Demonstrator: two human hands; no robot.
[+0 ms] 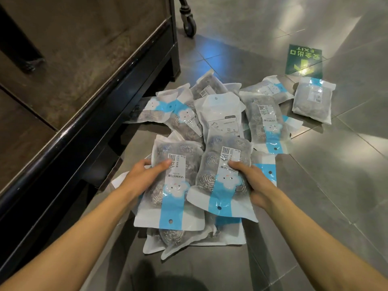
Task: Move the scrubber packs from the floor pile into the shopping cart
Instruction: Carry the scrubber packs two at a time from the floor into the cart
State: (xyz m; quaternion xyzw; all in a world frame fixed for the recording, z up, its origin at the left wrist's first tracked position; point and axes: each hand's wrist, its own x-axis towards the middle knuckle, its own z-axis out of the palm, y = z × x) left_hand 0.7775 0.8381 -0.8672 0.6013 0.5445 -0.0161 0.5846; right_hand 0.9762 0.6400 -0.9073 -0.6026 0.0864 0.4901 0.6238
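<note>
Two bare forearms are seen nearest the camera, reaching forward over the tiled floor (336, 164). One scrubber pack (174, 185) is grasped by the left hand (142, 177): the thumb is laid on its printed front and the fingers are curled round its left edge. A second pack (222, 177) is grasped by the right hand (254, 181), with the thumb on the front and the fingers hidden under the right edge. Both packs are held side by side, touching each other, above the near part of the pile (226, 114). Whether they are lifted clear of the packs below cannot be told. Steel wool balls are seen through the clear fronts, and a blue band with a white cloud figure is printed on each.

More packs are spread on the floor beyond the hands, many overlapping. One pack (312, 99) is lying apart at the far right, near a green exit sign (302, 59) stuck on the floor. The dark cart (88, 97) is standing along the left side, and one wheel (190, 24) is visible at the far end.
</note>
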